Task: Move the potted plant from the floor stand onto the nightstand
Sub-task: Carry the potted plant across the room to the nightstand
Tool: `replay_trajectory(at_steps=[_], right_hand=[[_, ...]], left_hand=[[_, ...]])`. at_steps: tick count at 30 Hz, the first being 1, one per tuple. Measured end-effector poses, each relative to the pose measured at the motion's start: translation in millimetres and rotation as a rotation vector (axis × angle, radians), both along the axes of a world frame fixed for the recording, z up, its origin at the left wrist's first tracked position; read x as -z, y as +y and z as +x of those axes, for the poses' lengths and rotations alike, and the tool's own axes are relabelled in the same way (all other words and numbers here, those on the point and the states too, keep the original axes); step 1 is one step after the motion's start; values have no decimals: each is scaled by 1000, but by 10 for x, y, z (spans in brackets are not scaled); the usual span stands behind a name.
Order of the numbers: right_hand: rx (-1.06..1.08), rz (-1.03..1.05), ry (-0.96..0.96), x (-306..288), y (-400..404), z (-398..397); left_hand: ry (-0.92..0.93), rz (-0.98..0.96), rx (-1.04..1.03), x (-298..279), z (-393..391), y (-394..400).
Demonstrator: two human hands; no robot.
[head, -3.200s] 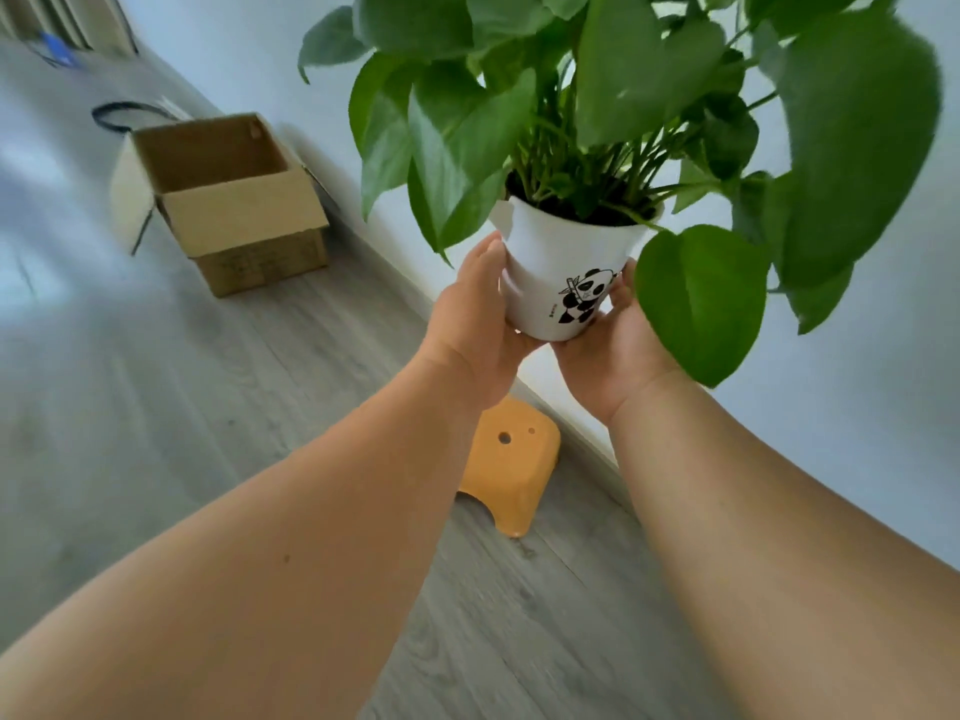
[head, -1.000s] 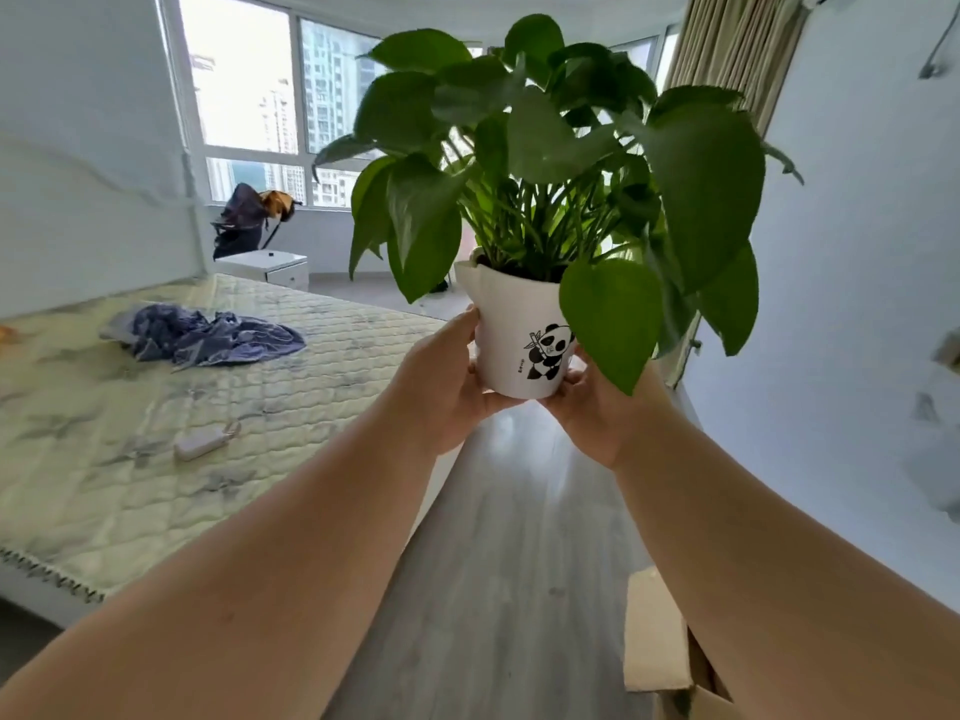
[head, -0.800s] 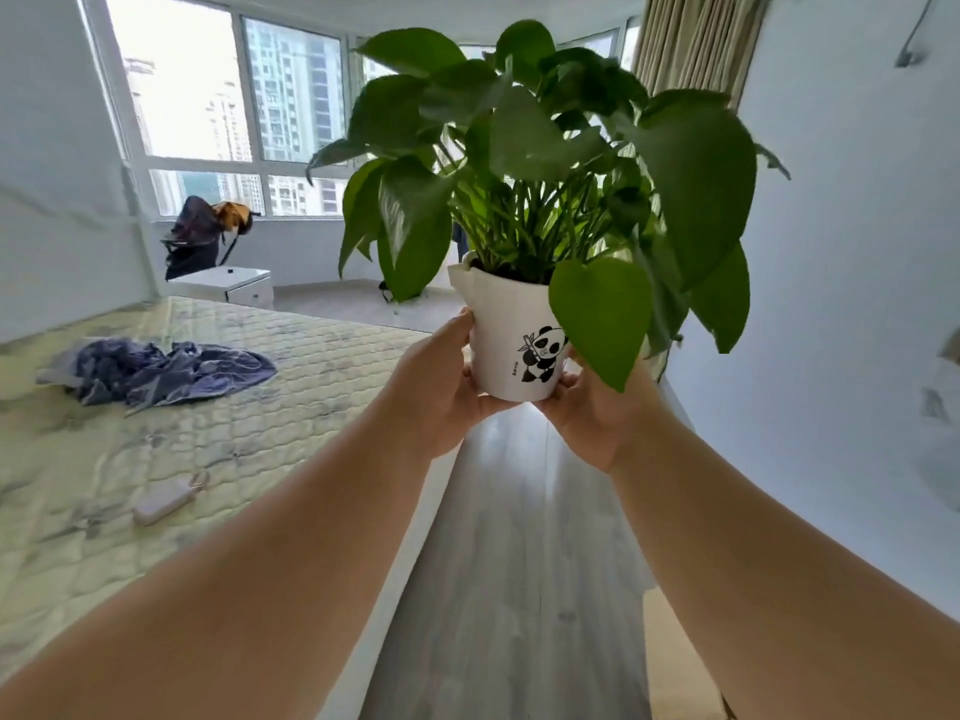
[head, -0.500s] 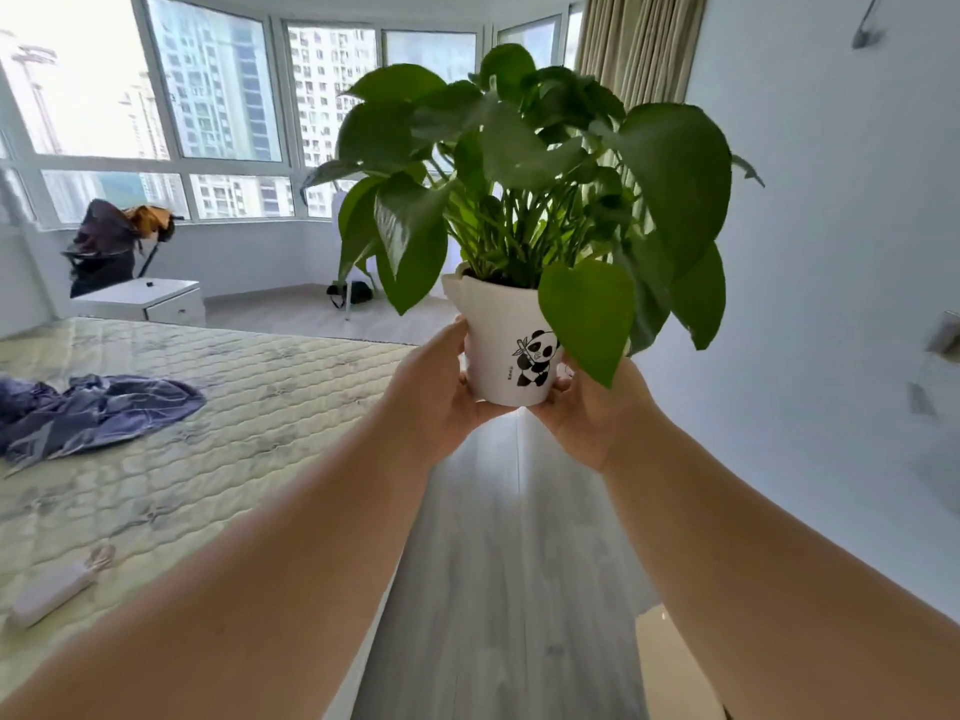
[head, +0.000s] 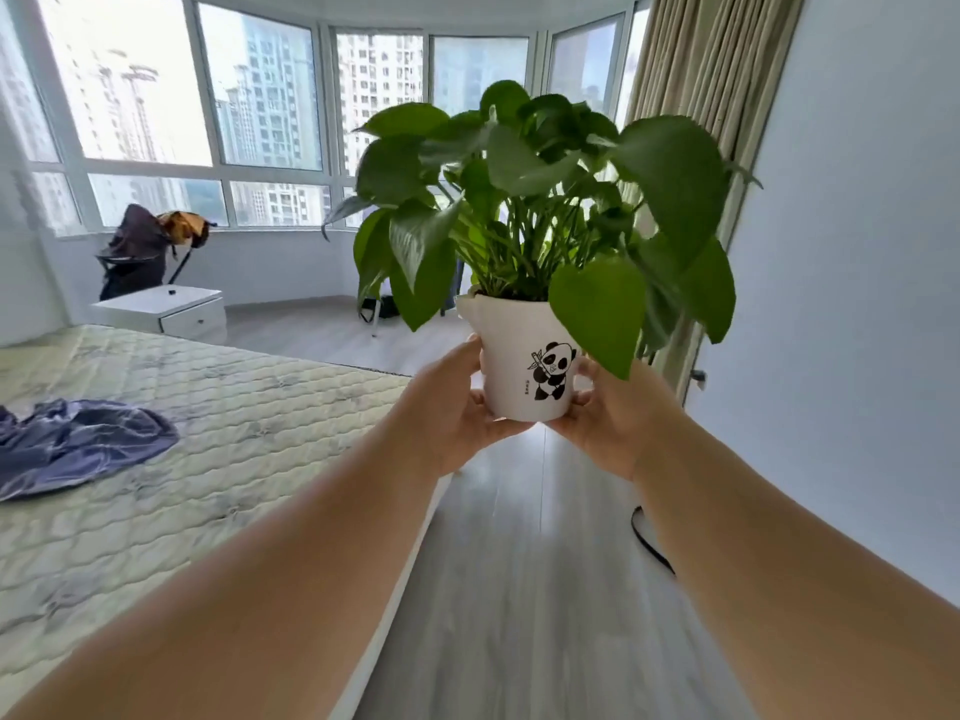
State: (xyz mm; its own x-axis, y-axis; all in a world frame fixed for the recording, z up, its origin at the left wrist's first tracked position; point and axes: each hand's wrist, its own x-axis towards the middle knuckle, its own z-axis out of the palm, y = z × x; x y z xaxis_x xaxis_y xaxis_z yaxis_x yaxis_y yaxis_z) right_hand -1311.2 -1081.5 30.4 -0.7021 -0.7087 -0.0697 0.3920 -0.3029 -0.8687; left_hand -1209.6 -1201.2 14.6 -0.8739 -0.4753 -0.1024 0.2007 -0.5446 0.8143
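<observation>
You hold the green leafy plant in its white ceramic pot with a panda drawing (head: 524, 366) upright in the middle of the frame, up in the air above the grey wooden floor (head: 519, 563). Your left hand (head: 451, 402) and right hand (head: 608, 413) are both wrapped around the lower part of the pot, one on each side. The white nightstand with a drawer (head: 166, 311) stands at the middle left, well apart, behind the bed with a pale quilted mattress (head: 208, 433). A crumpled blue cloth (head: 78, 444) lies on the bed at the left edge.
</observation>
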Motion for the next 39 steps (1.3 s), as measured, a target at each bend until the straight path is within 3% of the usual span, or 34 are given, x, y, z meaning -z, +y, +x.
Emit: replay_trajectory(at_steps=[7,15,25,32,39], right_hand=[[-35,-4,-6,160,-1195,-1102],[94,-26,-4,61,-2669,-2537],[148,-46,18,112,-3630,-4351],[82,-24,68,0,-4451,-6057],[-145,-20,101,-94,-5660,-7481]], left_hand=[[-2,-6,8,181,-1130,-1266],[10,-131,150,-44,-2628,-2842],[-8,-146,220,10,-4526,-3862],[59,-137,103,-13,-6151,-4591],[101,-109,-87,-105,-7266,-5548]])
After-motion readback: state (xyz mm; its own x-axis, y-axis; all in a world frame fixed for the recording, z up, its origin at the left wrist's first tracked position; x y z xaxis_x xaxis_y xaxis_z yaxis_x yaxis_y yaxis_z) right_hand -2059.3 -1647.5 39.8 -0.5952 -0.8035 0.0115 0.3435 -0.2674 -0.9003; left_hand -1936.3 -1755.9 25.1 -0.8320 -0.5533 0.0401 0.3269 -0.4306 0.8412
